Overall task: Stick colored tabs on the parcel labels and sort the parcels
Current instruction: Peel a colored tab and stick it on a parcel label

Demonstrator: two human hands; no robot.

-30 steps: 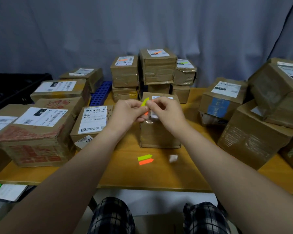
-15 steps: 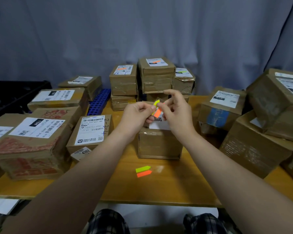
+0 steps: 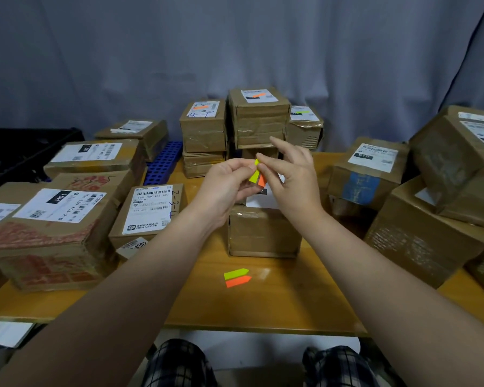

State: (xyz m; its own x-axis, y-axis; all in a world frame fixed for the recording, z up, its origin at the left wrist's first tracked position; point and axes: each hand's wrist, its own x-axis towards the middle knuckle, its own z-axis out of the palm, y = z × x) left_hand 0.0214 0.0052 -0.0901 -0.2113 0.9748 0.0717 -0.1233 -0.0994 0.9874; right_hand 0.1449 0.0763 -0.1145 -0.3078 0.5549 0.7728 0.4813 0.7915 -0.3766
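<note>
My left hand [image 3: 226, 183] pinches a small pad of yellow and orange tabs [image 3: 257, 176] above a cardboard parcel [image 3: 264, 231] in the middle of the table. My right hand [image 3: 294, 180] pinches the top end of the yellow tab between thumb and forefinger. The parcel's white label [image 3: 260, 201] is mostly hidden behind both hands. A second yellow and orange tab pad [image 3: 236, 277] lies flat on the table in front of the parcel.
Stacked parcels with tabbed labels [image 3: 259, 118] stand at the back centre. More labelled parcels crowd the left [image 3: 48, 233] and right [image 3: 419, 236]. A blue perforated rack [image 3: 162, 160] lies behind the left parcels. The wooden table's front edge [image 3: 235, 328] is near my knees.
Both hands rose slightly above the parcel with the tab pad. My right fingers moved up to the yellow tab's top end, and the view tilted down a little.
</note>
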